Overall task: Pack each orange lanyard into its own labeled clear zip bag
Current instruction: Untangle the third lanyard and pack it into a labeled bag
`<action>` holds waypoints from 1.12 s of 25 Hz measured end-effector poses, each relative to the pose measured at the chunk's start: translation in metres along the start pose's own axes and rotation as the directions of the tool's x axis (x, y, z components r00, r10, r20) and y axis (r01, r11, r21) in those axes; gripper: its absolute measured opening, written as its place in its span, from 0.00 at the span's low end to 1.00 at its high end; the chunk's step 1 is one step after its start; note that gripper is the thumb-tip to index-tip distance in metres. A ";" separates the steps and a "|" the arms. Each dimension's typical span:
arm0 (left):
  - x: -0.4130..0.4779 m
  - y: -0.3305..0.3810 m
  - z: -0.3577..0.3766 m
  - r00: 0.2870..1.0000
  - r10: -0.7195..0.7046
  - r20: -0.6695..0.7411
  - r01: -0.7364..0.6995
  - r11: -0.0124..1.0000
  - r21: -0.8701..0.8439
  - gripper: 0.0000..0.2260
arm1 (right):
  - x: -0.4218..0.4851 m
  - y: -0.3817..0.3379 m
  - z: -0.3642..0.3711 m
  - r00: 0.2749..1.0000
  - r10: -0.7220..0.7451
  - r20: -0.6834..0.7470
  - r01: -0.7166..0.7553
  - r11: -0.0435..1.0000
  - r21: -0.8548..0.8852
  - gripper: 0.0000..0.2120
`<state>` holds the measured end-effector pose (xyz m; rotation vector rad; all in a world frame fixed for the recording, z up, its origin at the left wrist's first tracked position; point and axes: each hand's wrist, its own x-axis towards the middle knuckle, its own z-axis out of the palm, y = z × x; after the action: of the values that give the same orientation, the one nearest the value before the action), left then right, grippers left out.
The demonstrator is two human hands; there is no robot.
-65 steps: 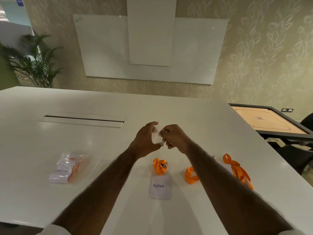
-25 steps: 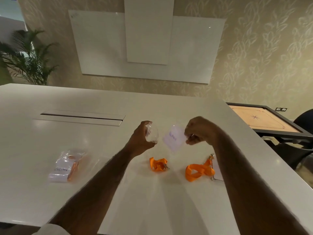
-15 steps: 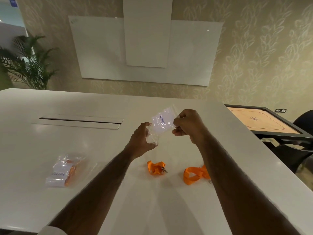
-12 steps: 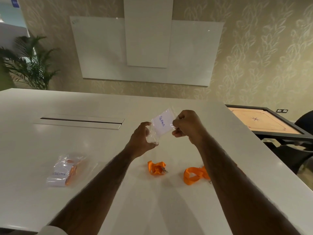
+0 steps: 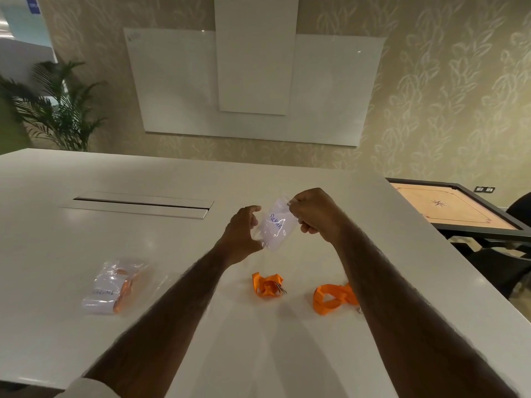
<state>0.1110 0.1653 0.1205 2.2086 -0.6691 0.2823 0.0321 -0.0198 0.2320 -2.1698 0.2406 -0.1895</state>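
Observation:
I hold a clear zip bag (image 5: 275,225) with a white label reading ALPHA in the air above the white table (image 5: 86,242). My left hand (image 5: 244,234) grips its lower left edge and my right hand (image 5: 313,214) pinches its top right corner. Below the bag, a bunched orange lanyard (image 5: 268,285) with a metal clip lies on the table. A second orange lanyard (image 5: 330,298) lies to its right, partly hidden by my right forearm. At the left lies a packed bag (image 5: 113,287) with a label and an orange lanyard inside.
A long cable hatch (image 5: 138,204) is set into the table further back. A carrom board (image 5: 454,208) stands beyond the table's right edge, next to a dark chair (image 5: 517,208). A potted plant (image 5: 57,110) stands at the far left by the wall.
The labeled bag left the table and now sits between both hands, turned from slanted to nearly upright with its label facing me. The lanyards on the table have not moved.

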 end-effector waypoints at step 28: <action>0.017 0.002 0.013 0.983 0.176 0.052 -0.182 0.971 0.156 0.36 | 0.008 0.004 0.020 0.998 0.057 0.042 -0.066 0.962 0.265 0.08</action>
<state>0.1241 0.1484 0.1197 2.3142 -0.8962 0.3996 0.0435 -0.0083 0.2181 -1.8937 0.2480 -0.1411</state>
